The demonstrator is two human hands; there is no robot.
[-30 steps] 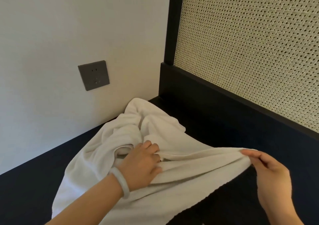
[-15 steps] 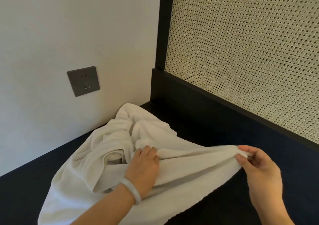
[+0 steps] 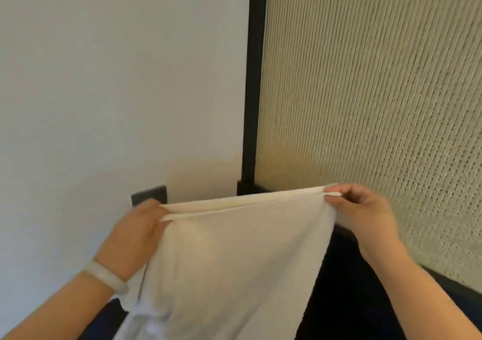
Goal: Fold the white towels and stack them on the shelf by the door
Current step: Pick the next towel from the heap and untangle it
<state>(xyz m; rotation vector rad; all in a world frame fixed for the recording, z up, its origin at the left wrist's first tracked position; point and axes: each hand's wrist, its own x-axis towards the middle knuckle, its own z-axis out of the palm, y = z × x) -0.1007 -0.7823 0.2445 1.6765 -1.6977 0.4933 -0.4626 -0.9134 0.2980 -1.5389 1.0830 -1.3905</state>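
Note:
A white towel hangs in the air in front of me, its top edge stretched level between my hands. My left hand grips the left end of that edge, with a pale bangle on the wrist. At the right end, my right hand pinches the corner between thumb and fingers. The top edge shows two layers of cloth. The towel's lower part drops out of view at the bottom. No shelf is in view.
A white wall fills the left, with a dark grey socket plate partly hidden behind my left hand. A black post and a woven cane panel stand at the right. A dark surface lies below.
Both hands have lifted the towel off the dark surface and pulled its top edge taut. My left hand went from resting on the heap to gripping the left end. The view tilted upward.

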